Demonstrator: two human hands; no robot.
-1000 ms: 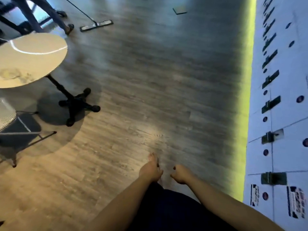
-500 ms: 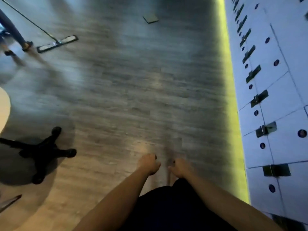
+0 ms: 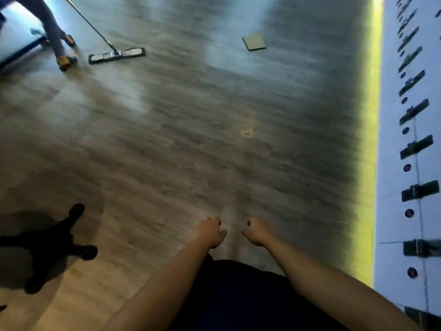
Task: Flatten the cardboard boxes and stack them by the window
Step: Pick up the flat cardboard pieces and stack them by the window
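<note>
Both hands hang low over the wood floor (image 3: 191, 130), left hand (image 3: 210, 232) and right hand (image 3: 256, 232) close together, fingers loosely curled, holding nothing. A flat cardboard piece (image 3: 254, 41) lies far ahead on the floor. Further left, another person's feet (image 3: 64, 59) stand beside a flat mop (image 3: 117, 54). A black table base (image 3: 55, 244) sits at left; white lockers (image 3: 410, 163) line the right.
</note>
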